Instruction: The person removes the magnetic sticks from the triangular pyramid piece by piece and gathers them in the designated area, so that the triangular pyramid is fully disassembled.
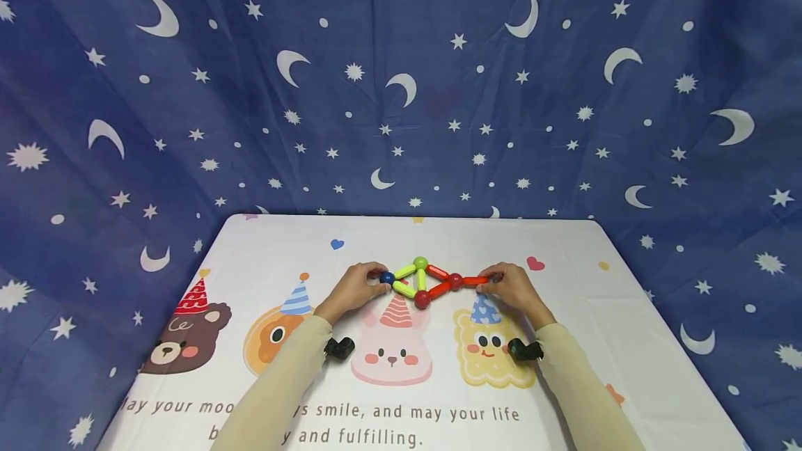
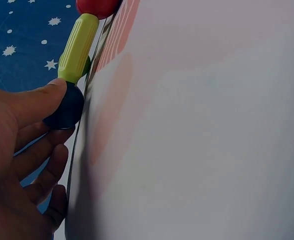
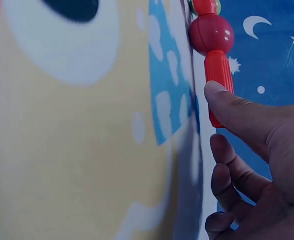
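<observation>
A flat figure of magnetic rods and balls lies on the table, held at both ends. My left hand pinches the dark blue ball at its left corner, thumb and fingers around it in the left wrist view. Yellow-green rods link that ball, a green ball and a red ball into a triangle. Red rods run from those two to another red ball. From it a red rod points right, its far end gripped between thumb and fingers of my right hand.
The white tablecloth carries printed cartoon animals, hearts and lettering. Behind and beside the table hangs a dark blue curtain with moons and stars. A black wrist device sits at each sleeve.
</observation>
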A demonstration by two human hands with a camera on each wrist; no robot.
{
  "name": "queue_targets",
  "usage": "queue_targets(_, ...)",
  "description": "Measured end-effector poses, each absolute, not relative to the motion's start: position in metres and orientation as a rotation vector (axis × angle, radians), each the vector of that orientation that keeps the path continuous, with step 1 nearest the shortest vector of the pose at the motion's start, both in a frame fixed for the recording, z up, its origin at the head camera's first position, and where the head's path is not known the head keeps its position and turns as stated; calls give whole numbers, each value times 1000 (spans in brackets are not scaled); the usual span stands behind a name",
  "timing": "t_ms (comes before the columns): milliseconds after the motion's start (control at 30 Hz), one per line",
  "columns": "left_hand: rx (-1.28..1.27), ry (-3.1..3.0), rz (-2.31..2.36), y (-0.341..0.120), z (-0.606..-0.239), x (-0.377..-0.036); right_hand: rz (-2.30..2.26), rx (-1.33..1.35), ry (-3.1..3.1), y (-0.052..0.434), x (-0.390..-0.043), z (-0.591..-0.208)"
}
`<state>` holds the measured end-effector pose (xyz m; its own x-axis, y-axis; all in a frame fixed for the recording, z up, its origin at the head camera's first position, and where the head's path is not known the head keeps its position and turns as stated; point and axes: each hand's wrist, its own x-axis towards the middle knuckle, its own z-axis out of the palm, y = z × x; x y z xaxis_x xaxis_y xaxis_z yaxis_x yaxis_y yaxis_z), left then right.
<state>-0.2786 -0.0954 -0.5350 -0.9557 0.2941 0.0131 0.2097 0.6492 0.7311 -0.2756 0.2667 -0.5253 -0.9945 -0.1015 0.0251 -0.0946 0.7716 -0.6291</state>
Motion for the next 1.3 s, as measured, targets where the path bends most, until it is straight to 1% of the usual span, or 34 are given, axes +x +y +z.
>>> queue_targets(267,397,2706,1273,-96,-536,-282,-1004,-118,2926,266,-278,-531)
queue_targets(500,350,2671,1318,-96,-541,-283,-957,-222,3014,261,-267,-520)
queue_targets(833,367,2653,1372,-99,-544,-284,-1071,-319,3030,217,-252,-500)
queue_targets(1300,373,2632,1400,-100,-545,-282,-1154,-346,3001,164,-251,-506)
